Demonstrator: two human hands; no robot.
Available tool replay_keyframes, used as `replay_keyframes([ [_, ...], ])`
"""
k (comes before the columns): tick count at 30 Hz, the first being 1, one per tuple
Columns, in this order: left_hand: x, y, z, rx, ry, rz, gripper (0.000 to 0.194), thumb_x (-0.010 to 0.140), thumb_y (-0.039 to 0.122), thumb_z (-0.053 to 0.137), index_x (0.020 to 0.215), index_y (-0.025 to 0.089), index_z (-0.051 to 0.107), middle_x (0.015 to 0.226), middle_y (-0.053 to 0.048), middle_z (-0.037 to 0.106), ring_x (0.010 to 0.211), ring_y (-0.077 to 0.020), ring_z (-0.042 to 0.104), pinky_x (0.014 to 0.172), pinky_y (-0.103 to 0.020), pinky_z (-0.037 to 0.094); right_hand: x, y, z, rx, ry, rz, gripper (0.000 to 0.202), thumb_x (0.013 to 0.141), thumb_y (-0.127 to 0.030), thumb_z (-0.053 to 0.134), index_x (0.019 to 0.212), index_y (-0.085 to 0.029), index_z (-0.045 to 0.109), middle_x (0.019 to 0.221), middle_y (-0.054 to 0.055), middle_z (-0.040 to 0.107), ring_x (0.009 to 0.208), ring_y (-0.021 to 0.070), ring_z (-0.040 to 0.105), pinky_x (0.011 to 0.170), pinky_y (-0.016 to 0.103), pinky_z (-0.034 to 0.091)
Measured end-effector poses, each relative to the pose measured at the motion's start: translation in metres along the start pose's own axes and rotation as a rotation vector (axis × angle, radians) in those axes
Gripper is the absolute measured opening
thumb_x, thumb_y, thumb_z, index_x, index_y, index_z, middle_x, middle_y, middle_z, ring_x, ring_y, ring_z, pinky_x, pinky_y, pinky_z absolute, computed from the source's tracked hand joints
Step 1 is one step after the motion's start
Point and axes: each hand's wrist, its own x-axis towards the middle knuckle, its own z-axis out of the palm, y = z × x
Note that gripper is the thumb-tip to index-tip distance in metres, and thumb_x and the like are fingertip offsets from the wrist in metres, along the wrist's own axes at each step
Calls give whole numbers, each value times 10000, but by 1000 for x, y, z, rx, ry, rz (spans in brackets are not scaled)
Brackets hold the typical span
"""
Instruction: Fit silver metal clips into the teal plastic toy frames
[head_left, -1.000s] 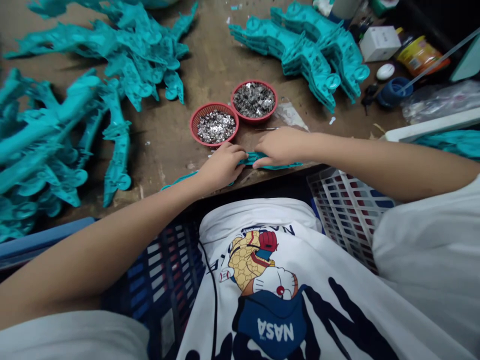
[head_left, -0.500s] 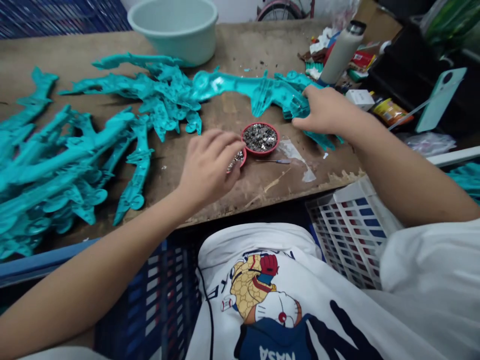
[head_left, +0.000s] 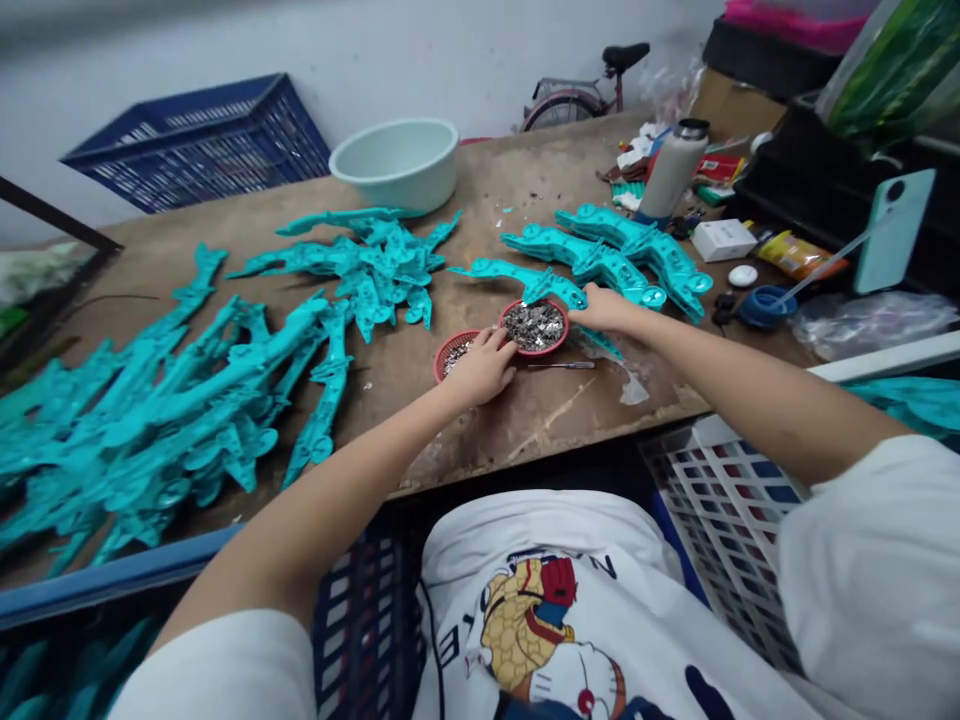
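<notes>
My right hand point(head_left: 609, 310) grips the near end of a long, curved teal plastic piece point(head_left: 517, 272), which reaches left behind the bowls. Another teal tip shows below that hand. My left hand point(head_left: 480, 372) is over two small red containers, fingers bent and slightly apart. Its fingertips lie between the red basket point(head_left: 442, 357) and the red bowl point(head_left: 564, 338). Small shiny metal bits point(head_left: 534, 326) fill the bowl, and similar ones show in the basket. Whether the left fingertips touch any bit cannot be made out. A thin screwdriver-like tool point(head_left: 562, 366) lies in front of the bowl.
Teal pieces lie in a large pile point(head_left: 172, 410) at left, a smaller heap point(head_left: 382, 265) behind, and a few point(head_left: 637, 245) at right. A pale basin point(head_left: 397, 165) and blue crate point(head_left: 202, 140) stand behind. Bottle point(head_left: 673, 175), white box point(head_left: 724, 240) and phone point(head_left: 896, 230) are at right.
My view has tilted up, showing more of the back wall. The right hand has come closer to the bowls with a teal piece. My left hand has shifted from the basket toward the bowl.
</notes>
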Motion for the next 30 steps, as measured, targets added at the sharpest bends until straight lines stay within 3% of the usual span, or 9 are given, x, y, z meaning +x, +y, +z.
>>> replay_keyframes([
  [4, -13, -9, 4, 16, 1, 52, 471, 1150, 174, 687, 1607, 139, 795, 1999, -261, 574, 1901, -461, 520, 1601, -638, 476, 6, 3, -3, 61, -29, 23, 803, 1251, -488, 745, 1821, 60, 607, 1847, 379, 690, 1637, 496, 769, 1297, 496, 662],
  [8, -25, -11, 5, 23, 3, 32, 680, 1126, 183, 686, 1805, 128, 671, 1971, -249, 612, 1874, -444, 539, 1620, -638, 439, 7, 6, -4, 109, -28, 26, 782, 1218, -492, 779, 1809, 3, 648, 1799, 339, 747, 1626, 477, 780, 1303, 475, 663],
  [12, -21, -6, 2, 47, -29, -16, 832, 1135, 247, 699, 1941, 131, 529, 1925, -262, 642, 1835, -462, 541, 1500, -664, 581, 6, 6, -5, 125, -37, 6, 826, 1220, -478, 766, 1854, 28, 612, 1863, 352, 694, 1697, 492, 733, 1395, 530, 618],
  [15, -13, 0, -3, 86, -50, -46, 753, 1168, 302, 707, 1902, 177, 590, 1923, -259, 628, 1802, -475, 548, 1391, -660, 663, 6, 6, -7, 142, -54, 9, 814, 1224, -494, 754, 1854, 7, 625, 1862, 347, 697, 1671, 488, 752, 1376, 533, 634],
  [21, -16, 4, -15, 164, -58, -72, 499, 1254, 390, 740, 1731, 248, 770, 1816, -221, 717, 1723, -455, 625, 1381, -637, 631, 9, 9, -4, 135, -56, 40, 861, 1230, -524, 741, 1874, 25, 584, 1820, 360, 720, 1621, 486, 771, 1343, 523, 643],
  [24, -14, -11, -23, 197, -28, -7, 380, 1304, 510, 724, 1566, 298, 898, 1805, -201, 733, 1663, -461, 683, 1302, -638, 651, 12, 9, 3, 119, -89, 80, 922, 1241, -539, 740, 1922, 46, 530, 1876, 388, 657, 1662, 503, 748, 1348, 521, 635],
  [27, 5, -42, -36, 185, -73, 211, 322, 1299, 492, 749, 1355, 286, 989, 1827, -181, 739, 1652, -442, 719, 1316, -607, 643, 10, 9, 8, 82, -114, 78, 948, 1251, -531, 740, 1956, 48, 480, 1873, 388, 662, 1683, 493, 744, 1332, 496, 642],
  [29, 26, -68, -47, 148, -69, 274, 289, 1271, 444, 785, 1419, 297, 985, 1849, -178, 739, 1667, -430, 727, 1390, -618, 605, 7, 11, 9, 11, -111, 26, 900, 1251, -470, 735, 1947, 39, 479, 1828, 377, 705, 1664, 483, 760, 1316, 483, 644],
  [30, 37, -81, -53, 131, -13, 221, 342, 1261, 423, 784, 1530, 294, 952, 1865, -193, 730, 1705, -440, 704, 1429, -645, 577, 5, 12, 9, -35, -111, -8, 854, 1250, -432, 726, 1929, 35, 498, 1805, 377, 721, 1658, 490, 764, 1315, 490, 639],
])
